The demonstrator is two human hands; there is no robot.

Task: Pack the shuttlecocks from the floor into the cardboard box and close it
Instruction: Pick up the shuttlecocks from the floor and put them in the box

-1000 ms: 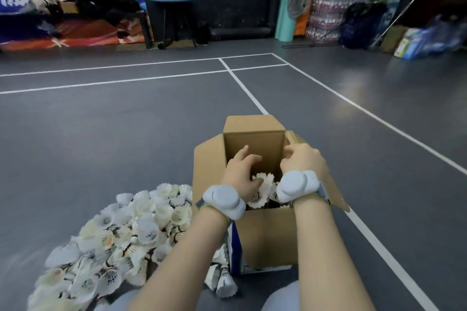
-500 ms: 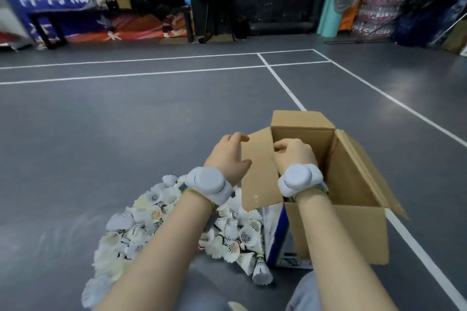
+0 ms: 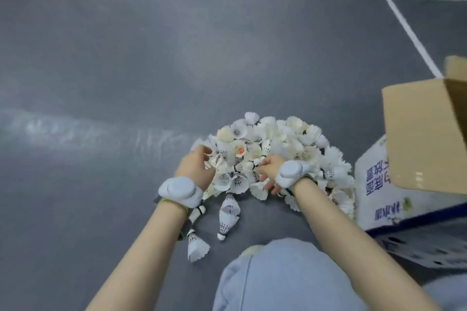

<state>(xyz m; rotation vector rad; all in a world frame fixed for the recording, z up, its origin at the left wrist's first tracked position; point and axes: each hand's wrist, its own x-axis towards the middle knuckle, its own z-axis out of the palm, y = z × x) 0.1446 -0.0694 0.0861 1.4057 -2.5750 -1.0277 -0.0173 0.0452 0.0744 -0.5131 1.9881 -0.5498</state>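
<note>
Head view: shuttlecocks (image 3: 278, 144) heaped on the grey floor (image 3: 126, 70), just left of the open cardboard box (image 3: 417, 139); left hand (image 3: 195, 168) at the pile's left edge, fingers curled against shuttlecocks; right hand (image 3: 269, 171) in the heap, fingers bent among them; firm grasp cannot be told; wrist trackers (image 3: 180, 190) on both arms.

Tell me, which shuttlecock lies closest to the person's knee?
The lone shuttlecock on the floor below the left wrist, feathers pointing toward the knee, apart from the pile.

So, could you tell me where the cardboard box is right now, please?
In the head view, the cardboard box stands on the floor at the right edge, flaps open, right beside the shuttlecock pile.
</note>
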